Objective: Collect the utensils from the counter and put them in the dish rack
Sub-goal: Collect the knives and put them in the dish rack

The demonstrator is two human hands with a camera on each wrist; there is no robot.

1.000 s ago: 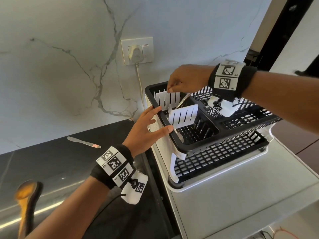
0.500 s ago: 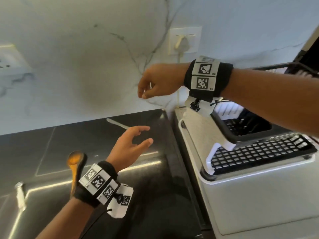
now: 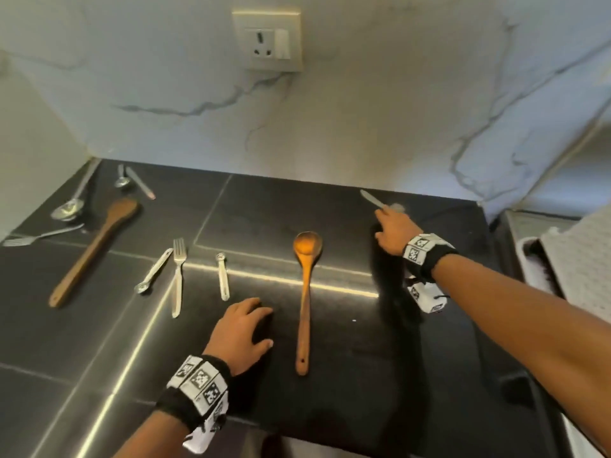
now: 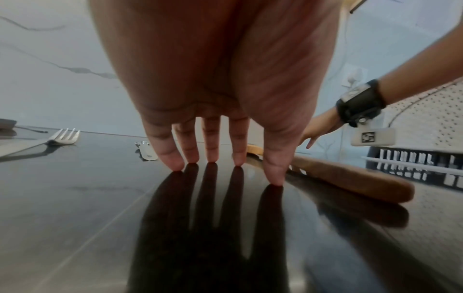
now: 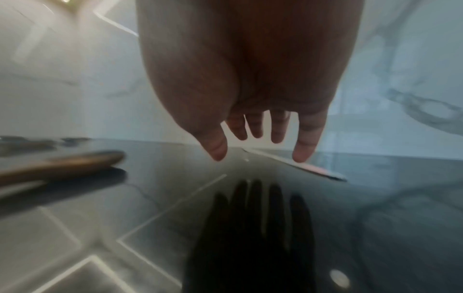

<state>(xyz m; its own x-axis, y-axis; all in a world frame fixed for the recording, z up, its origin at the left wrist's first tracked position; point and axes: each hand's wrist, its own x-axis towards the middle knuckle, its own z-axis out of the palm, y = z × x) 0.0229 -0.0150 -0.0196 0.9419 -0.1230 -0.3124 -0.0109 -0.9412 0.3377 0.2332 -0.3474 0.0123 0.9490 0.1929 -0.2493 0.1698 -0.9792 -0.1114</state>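
Head view: black tiled counter [image 3: 330, 408], utensils scattered over it. Left hand [image 3: 240, 335] at about 6 o'clock, fingers straight, tips pressed on the counter, holding nothing; left wrist view confirms all five fingertips [image 4: 175, 164] touching the glossy surface. Wooden spoon [image 3: 305, 292] lies just beside that hand at its 3 o'clock, bowl toward the wall, handle toward the person, not touched. Right hand [image 3: 391, 231] reaches out at about 2 o'clock, fingers extended and loosely spread over a table knife [image 3: 373, 200] near the wall; right wrist view shows the fingertips [image 5: 304, 152] hovering just above the knife [image 5: 313, 168], nothing gripped, contact uncertain through blur. At 9 to 10 o'clock: a fork [image 3: 178, 276], a small spoon [image 3: 153, 272] beside it, another small metal piece [image 3: 223, 276], a wooden spatula [image 3: 94, 249]. At 10 to 11 o'clock, far corner: a large metal spoon [image 3: 71, 206], a second fork [image 3: 36, 238], two smaller pieces. Dish rack [image 3: 542, 269] only partly visible at 3 o'clock, past the counter's edge. Wall socket [image 3: 267, 41] at 12 o'clock.
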